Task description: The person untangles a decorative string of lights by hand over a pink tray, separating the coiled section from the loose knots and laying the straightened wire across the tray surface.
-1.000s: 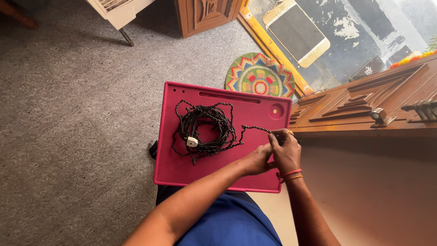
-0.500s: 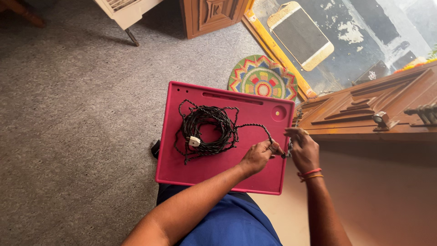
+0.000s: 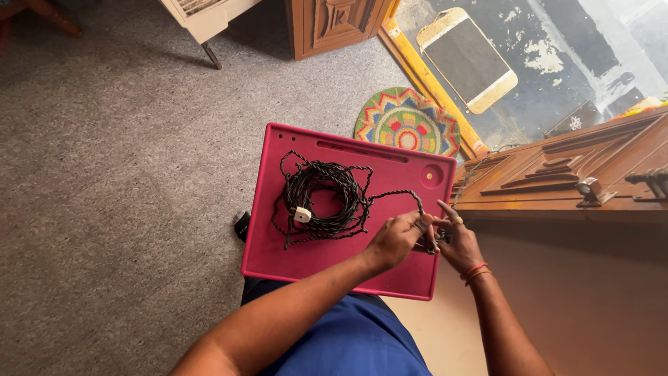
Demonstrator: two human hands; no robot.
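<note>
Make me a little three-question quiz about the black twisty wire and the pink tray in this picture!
1. True or false: the coil of black twisted wire lies on the dark pink rectangular plastic tray.
2. What sits on the grey carpet just beyond the tray's far edge? A) a round mat with a colourful pattern B) a blue bucket C) a green ball
3. Fill in: the left hand and the right hand pinch the wire's loose end near the tray's ____ edge.

Key: 1 true; 2 A, the round mat; 3 right.
</note>
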